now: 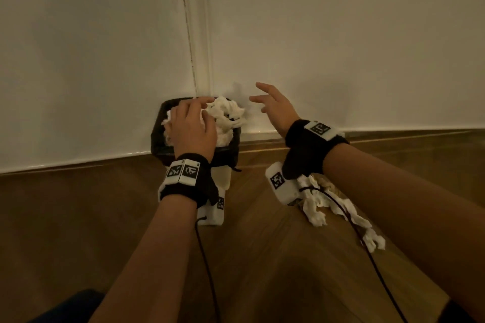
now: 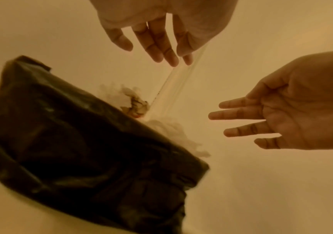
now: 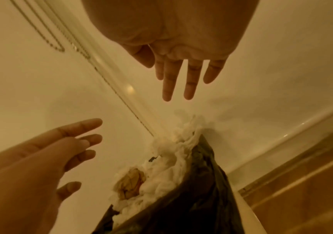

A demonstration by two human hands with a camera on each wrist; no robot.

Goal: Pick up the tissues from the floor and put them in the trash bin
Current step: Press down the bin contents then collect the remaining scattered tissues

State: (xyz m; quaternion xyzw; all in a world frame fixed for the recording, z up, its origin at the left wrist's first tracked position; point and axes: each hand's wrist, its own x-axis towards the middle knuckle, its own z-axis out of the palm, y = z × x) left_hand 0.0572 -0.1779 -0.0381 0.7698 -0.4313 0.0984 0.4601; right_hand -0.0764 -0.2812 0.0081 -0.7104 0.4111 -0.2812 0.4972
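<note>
A: Tissues (image 1: 316, 207) lie on the floor (image 1: 78, 217) in a ragged strip, right under the right forearm, its long axis running from beside the wrist back toward the person.

B: And the ones in the bin (image 1: 157, 123)?

A: Heaped above the rim, against the wall (image 1: 341, 34). The left hand (image 1: 193, 130) hovers over that heap, fingers spread and loose; from the head view I cannot tell if the fingertips touch it, and the wrist views show clear air beneath them.

B: Holding anything?

A: No. Both palms are bare. The right hand (image 1: 274, 110) is raised just right of the bin, fingers straight and apart, grasping nothing.

B: So which hand goes for the floor strip?

A: The right, I'd judge. The strip lies behind and below its fingers, so it must draw back and drop. The left is across the bin, farther off.

B: Risk?

A: The bin looks full; more may slide off.
</note>
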